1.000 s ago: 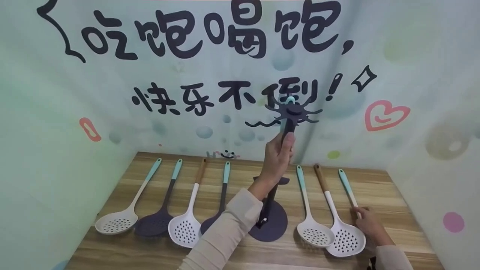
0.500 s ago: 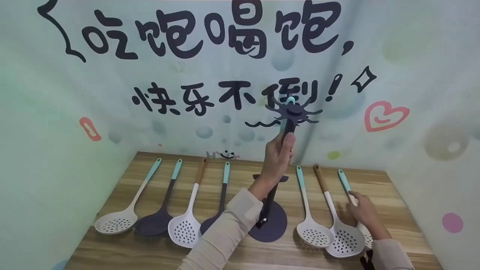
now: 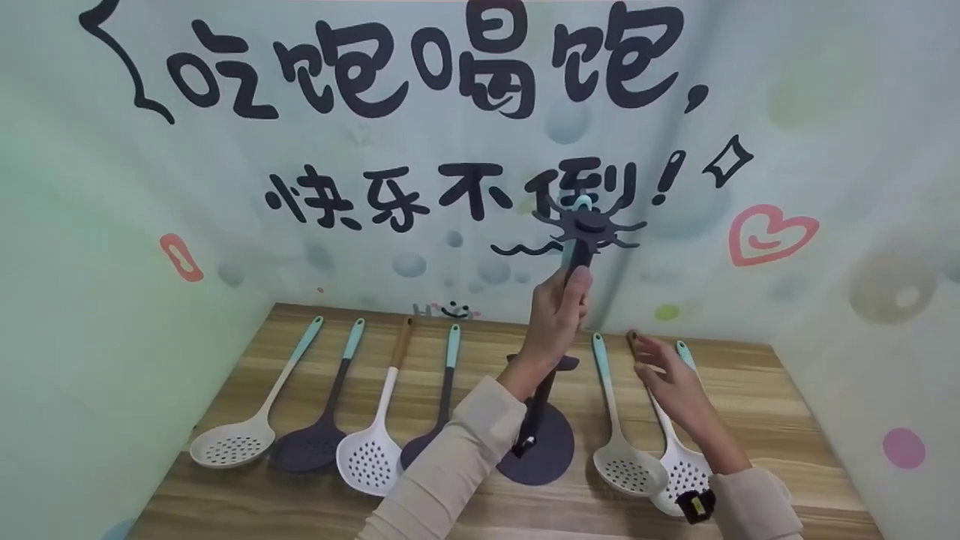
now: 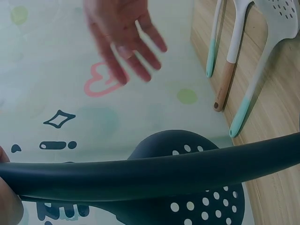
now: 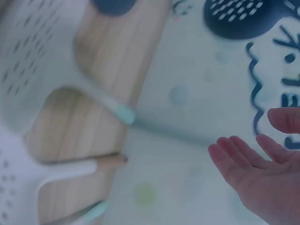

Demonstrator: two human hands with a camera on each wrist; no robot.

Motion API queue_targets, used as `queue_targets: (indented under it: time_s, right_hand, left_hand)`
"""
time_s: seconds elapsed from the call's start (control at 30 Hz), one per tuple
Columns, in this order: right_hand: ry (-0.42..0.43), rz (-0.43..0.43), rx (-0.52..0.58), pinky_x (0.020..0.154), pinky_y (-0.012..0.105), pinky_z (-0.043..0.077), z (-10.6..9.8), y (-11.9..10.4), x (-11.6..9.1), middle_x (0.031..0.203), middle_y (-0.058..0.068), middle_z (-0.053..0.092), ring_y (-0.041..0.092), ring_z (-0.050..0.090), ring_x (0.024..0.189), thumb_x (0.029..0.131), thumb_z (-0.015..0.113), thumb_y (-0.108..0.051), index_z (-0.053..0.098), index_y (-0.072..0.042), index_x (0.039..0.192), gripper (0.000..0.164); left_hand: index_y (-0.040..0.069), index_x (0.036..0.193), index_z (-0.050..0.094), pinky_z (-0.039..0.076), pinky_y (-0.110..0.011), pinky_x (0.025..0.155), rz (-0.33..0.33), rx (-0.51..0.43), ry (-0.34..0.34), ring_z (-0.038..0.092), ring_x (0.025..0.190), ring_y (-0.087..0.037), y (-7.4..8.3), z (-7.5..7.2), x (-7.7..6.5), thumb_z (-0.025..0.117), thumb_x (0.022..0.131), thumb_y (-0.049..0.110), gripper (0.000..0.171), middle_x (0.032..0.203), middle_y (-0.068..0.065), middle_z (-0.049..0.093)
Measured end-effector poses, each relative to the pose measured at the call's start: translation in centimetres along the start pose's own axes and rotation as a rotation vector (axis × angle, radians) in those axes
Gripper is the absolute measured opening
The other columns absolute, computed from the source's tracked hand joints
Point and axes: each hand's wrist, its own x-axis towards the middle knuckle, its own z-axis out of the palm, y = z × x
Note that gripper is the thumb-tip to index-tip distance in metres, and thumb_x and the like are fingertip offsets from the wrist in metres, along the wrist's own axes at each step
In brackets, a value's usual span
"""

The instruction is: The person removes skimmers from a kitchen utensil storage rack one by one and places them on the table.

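Observation:
My left hand (image 3: 555, 315) grips the dark pole of a utensil stand (image 3: 536, 461) just under its top of radiating hooks. A dark skimmer (image 4: 206, 206) hangs from the hooks; the head view shows a bit of its mint handle beside the pole, and my wrist covers most of its head. My right hand (image 3: 675, 379) holds nothing, its fingers loosely bent and spread. In the head view it overlaps a white skimmer (image 3: 686, 480) with a brown handle and hides much of a mint-handled skimmer (image 3: 682, 349) on the far right. The left wrist view shows this hand (image 4: 124, 42) raised in the air.
On the wooden table (image 3: 675, 525), a beige skimmer (image 3: 634, 472) lies right of the stand. Left of it lie another beige skimmer (image 3: 232, 450), a dark skimmer (image 3: 307, 450), a white skimmer (image 3: 369, 461) and a dark mint-handled utensil (image 3: 452, 349). A printed curtain (image 3: 480, 270) hangs behind.
My right hand has left the rightmost skimmer's shaft and moved up and to the left into the air. My left hand stays on the stand's pole.

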Motion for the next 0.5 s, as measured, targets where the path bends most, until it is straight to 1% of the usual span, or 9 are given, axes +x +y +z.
queue_targets:
  time_s: [0.07,0.13,0.23,0.3,0.37,0.43,0.5]
  right_hand:
    - [-0.004,-0.048,0.054,0.099,0.04,0.042,0.8,-1.2,0.0,0.132,0.024,0.048,0.036,0.048,0.122,0.096,0.048,-0.006,0.037,0.002,0.137,0.043]
    - [-0.015,-0.081,0.124,0.097,0.027,0.043,1.5,-2.3,0.1,0.131,0.023,0.05,0.034,0.049,0.121,0.096,0.047,-0.006,0.038,0.001,0.137,0.042]
    - [-0.051,-0.107,0.238,0.093,0.013,0.04,2.4,-3.7,0.2,0.131,0.022,0.049,0.033,0.047,0.123,0.097,0.045,-0.005,0.037,0.001,0.137,0.042]
    - [-0.078,-0.12,0.298,0.093,0.012,0.039,3.0,-4.4,0.4,0.133,0.022,0.048,0.033,0.045,0.125,0.097,0.043,-0.004,0.035,0.002,0.138,0.042]
    - [-0.092,-0.134,0.325,0.094,0.014,0.039,3.6,-4.9,0.7,0.134,0.022,0.047,0.031,0.046,0.125,0.098,0.043,-0.004,0.035,0.003,0.138,0.042]
    - [-0.101,-0.138,0.336,0.095,0.016,0.04,4.1,-5.3,0.9,0.135,0.021,0.047,0.025,0.048,0.124,0.097,0.043,-0.003,0.037,0.003,0.138,0.041]
    - [-0.112,-0.148,0.351,0.095,0.018,0.042,4.5,-5.6,1.1,0.134,0.02,0.048,0.017,0.05,0.121,0.097,0.043,-0.002,0.038,0.003,0.137,0.04]
  left_hand:
    - [0.003,0.078,0.042,0.028,-0.02,0.041,0.007,0.0,-0.007,0.035,0.044,-0.005,0.1,0.0,-0.1,0.04,0.092,0.059,0.058,0.057,0.005,0.035]
    - [0.003,0.078,0.043,0.028,-0.02,0.041,0.018,-0.005,-0.014,0.034,0.044,-0.005,0.1,0.0,-0.2,0.04,0.094,0.054,0.054,0.056,0.004,0.035]
    - [-0.001,0.078,0.044,0.027,-0.02,0.041,0.043,-0.019,-0.018,0.033,0.043,-0.004,0.2,0.0,-0.2,0.04,0.096,0.047,0.051,0.055,0.004,0.035]
    - [-0.002,0.079,0.043,0.027,-0.02,0.04,0.048,-0.025,-0.015,0.033,0.042,-0.004,0.2,-0.1,-0.2,0.04,0.096,0.046,0.051,0.055,0.005,0.035]
    - [-0.002,0.078,0.043,0.027,-0.02,0.04,0.048,-0.026,-0.014,0.032,0.043,-0.004,0.2,-0.2,-0.3,0.04,0.095,0.048,0.052,0.055,0.004,0.034]
    - [-0.001,0.077,0.043,0.027,-0.02,0.04,0.041,-0.025,-0.018,0.032,0.043,-0.004,0.3,-0.2,-0.3,0.04,0.094,0.05,0.054,0.055,0.001,0.033]
    - [-0.004,0.076,0.041,0.027,-0.02,0.04,0.036,-0.035,-0.023,0.032,0.042,-0.004,0.4,-0.2,-0.4,0.041,0.093,0.052,0.059,0.055,-0.003,0.032]
